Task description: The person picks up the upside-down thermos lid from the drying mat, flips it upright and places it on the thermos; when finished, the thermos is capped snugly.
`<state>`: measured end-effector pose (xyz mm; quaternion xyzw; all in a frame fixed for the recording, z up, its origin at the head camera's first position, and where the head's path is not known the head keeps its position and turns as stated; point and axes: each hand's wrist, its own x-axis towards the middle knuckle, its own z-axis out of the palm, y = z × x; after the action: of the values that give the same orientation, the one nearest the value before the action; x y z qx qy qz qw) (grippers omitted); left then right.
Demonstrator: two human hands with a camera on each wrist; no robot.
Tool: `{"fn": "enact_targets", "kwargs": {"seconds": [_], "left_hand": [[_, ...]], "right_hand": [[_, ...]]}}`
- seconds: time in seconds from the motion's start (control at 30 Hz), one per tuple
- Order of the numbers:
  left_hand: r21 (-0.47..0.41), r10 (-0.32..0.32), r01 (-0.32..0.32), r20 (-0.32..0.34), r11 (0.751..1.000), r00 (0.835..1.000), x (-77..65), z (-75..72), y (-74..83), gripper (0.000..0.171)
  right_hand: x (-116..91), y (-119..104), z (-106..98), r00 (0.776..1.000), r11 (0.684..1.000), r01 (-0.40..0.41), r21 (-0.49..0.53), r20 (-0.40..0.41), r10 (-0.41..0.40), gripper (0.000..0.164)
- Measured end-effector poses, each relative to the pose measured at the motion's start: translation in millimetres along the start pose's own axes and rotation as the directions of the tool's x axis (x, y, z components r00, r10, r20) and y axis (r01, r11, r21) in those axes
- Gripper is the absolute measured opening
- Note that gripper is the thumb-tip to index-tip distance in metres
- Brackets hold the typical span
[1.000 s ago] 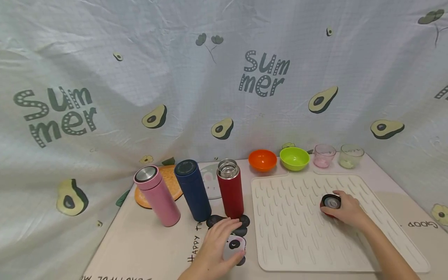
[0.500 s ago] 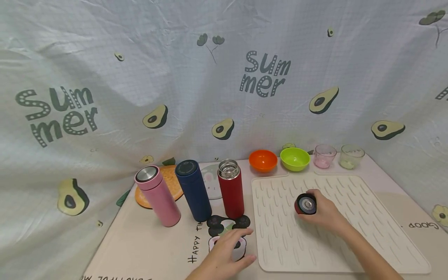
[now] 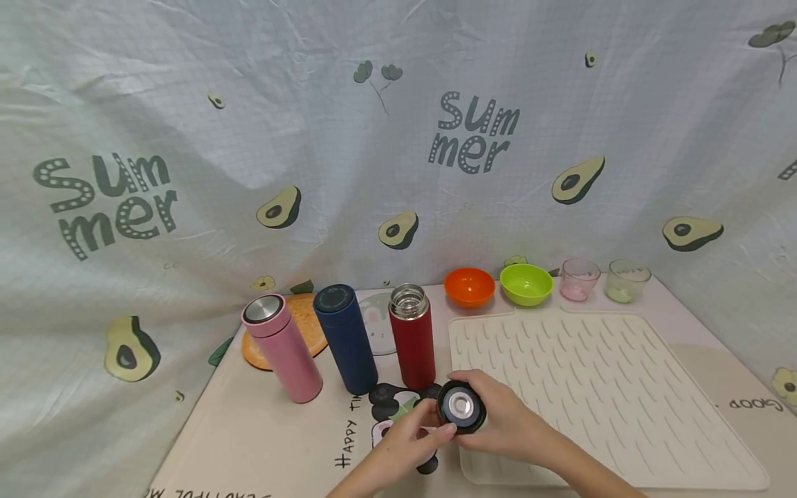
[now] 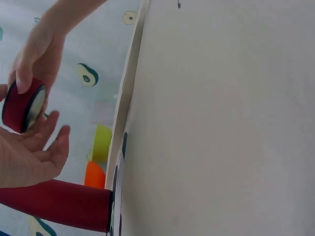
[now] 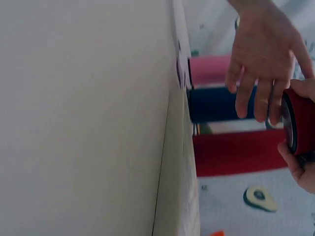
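Note:
My right hand point(image 3: 507, 422) grips a red and black bottle lid point(image 3: 461, 406) above the near left edge of the mat, its inner side turned up toward the head camera. Around the lid's left side comes my left hand point(image 3: 407, 439). In the right wrist view the left hand point(image 5: 266, 49) has its fingers extended beside the lid point(image 5: 301, 120); whether they press on it is unclear. Just behind both hands stands the lidless red thermos bottle point(image 3: 414, 346), upright with its steel mouth bare.
To the left stand a blue thermos point(image 3: 345, 342) and a pink thermos point(image 3: 285, 353), both capped. Behind the ridged cream mat point(image 3: 598, 394) are an orange bowl point(image 3: 470, 288), a green bowl point(image 3: 526, 285), a pink glass point(image 3: 579, 280) and a greenish glass point(image 3: 625, 281).
My right hand has carried the lid from the mat's middle leftward and nearer to me. The left hand has shifted slightly right, so the hands now meet at the lid.

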<state>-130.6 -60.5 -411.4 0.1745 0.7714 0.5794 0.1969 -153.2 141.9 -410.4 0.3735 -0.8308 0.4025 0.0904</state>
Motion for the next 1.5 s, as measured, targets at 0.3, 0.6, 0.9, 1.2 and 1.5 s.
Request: {"fn": "enact_targets", "kwargs": {"seconds": [0.3, 0.6, 0.9, 1.2, 1.5], "left_hand": [[-0.149, 0.067, -0.079, -0.087, 0.986, 0.994, -2.4, -1.6, -1.7, 0.043], [0.297, 0.405, -0.308, -0.357, 0.904, 0.842, -9.3, -5.3, 2.4, 0.034], [0.854, 0.941, -0.457, -0.1, 0.248, 0.324, -2.1, -12.5, 3.7, 0.03], [0.894, 0.982, -0.448, 0.079, 0.007, 0.172, -5.2, -11.8, 12.9, 0.016], [0.896, 0.981, -0.442, 0.055, 0.034, 0.187, -2.8, -17.1, 7.4, 0.014]], "right_hand": [[3.2, -14.4, 11.6, 0.989, 0.985, 0.149, 0.091, -0.018, -0.148, 0.076], [-3.0, -12.3, 6.7, 0.997, 0.964, 0.057, 0.261, 0.026, -0.066, 0.084], [-3.0, -8.4, 2.9, 0.993, 0.859, -0.001, 0.513, 0.1, -0.059, 0.084], [1.8, -10.5, 1.4, 0.993, 0.845, 0.026, 0.534, 0.085, -0.084, 0.079], [9.9, -10.9, 0.2, 0.992, 0.893, 0.096, 0.439, 0.032, -0.123, 0.062]]}}
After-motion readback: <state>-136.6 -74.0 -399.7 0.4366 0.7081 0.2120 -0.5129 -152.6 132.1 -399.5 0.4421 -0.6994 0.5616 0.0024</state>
